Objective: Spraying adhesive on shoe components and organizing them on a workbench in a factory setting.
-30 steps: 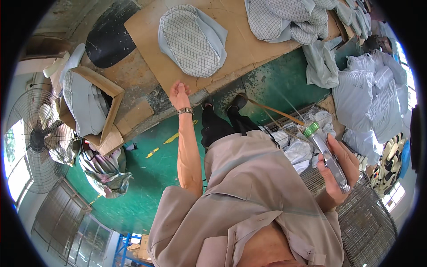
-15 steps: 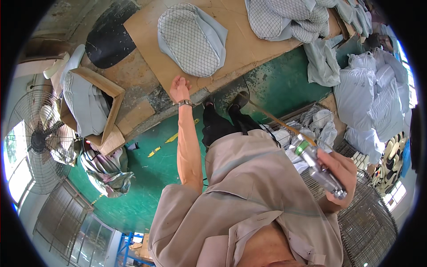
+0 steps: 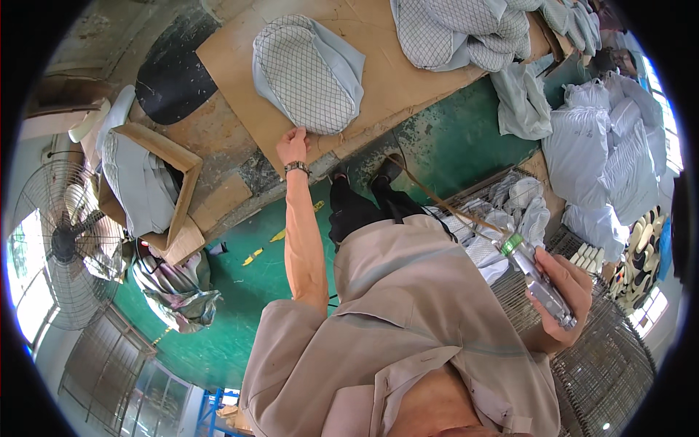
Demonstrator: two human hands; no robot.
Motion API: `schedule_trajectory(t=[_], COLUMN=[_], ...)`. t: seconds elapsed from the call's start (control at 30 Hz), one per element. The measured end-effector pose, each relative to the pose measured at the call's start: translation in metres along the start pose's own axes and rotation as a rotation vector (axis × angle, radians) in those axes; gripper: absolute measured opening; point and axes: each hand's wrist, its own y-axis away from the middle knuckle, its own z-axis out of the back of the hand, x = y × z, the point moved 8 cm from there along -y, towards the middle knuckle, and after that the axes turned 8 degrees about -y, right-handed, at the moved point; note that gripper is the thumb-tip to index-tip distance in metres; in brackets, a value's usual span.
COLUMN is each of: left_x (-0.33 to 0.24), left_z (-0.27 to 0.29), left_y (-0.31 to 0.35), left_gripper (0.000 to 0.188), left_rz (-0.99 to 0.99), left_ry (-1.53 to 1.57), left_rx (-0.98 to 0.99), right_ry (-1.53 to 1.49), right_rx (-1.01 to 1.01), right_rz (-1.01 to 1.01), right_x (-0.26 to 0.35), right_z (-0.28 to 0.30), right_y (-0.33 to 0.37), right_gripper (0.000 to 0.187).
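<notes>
An oval, pale grey quilted cover (image 3: 309,84) with dark crossing lines lies on a brown cardboard sheet (image 3: 382,95). The fingers of my left hand (image 3: 293,148) are closed at its near edge and appear to pinch it; the fingertips are partly hidden. Out to the right, my right hand (image 3: 564,291) is wrapped around a silver metal hand tool (image 3: 545,285) with a green ring (image 3: 512,244). The tool is held above the floor, away from the cover. A thin brown hose or cord (image 3: 437,198) runs from near my feet toward the tool.
More quilted covers (image 3: 480,33) are heaped at the far right of the bench. White bags (image 3: 593,156) stand on the right, above wire racks (image 3: 604,364). At left are a cardboard box (image 3: 182,182) of grey pieces, a cloth bundle (image 3: 175,284) and a large fan (image 3: 64,244).
My left hand has moved slightly forward to the edge of the quilted cover. My right hand has shifted a little to the right with the metal tool. The view has tilted slightly.
</notes>
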Motion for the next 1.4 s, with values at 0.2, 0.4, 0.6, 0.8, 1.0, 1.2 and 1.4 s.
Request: schedule_trajectory(t=[0.2,0.4,0.6,0.8,1.0,1.2,1.4], left_x=[-0.004,-0.007,-0.011,-0.012,-0.046,-0.030,-0.020], left_z=[0.001,0.001,0.002,0.007,0.003,0.006,0.014], left_y=[0.004,0.004,0.004,0.002,0.027,0.015,0.004], left_gripper=[0.023,0.021,0.023,0.022,0.020,0.019,0.018], left_rz=[-0.022,-0.005,-0.009,-0.008,-0.102,-0.017,-0.015], left_ry=[-0.017,-0.054,-0.067,-0.073,0.067,0.082,0.073], left_rx=[-0.002,0.007,0.029,0.033,0.152,0.096,0.086], right_ry=[-0.014,-0.011,0.053,0.005,-0.035,-0.095,-0.027], right_rx=[-0.001,-0.071,-0.025,-0.044,0.004,-0.030,0.006], right_rz=[0.081,0.200,0.002,-0.007,0.108,0.178,0.250], right_x=[0.005,0.015,0.016,0.016,0.025,0.034,0.032], right_z=[-0.003,0.003,-0.005,-0.005,-0.018,-0.020,-0.023], right_y=[-0.009,-0.007,-0.007,-0.013,-0.023,-0.025,-0.019], right_gripper=[0.054,0.053,0.060,0.062,0.062,0.057,0.055])
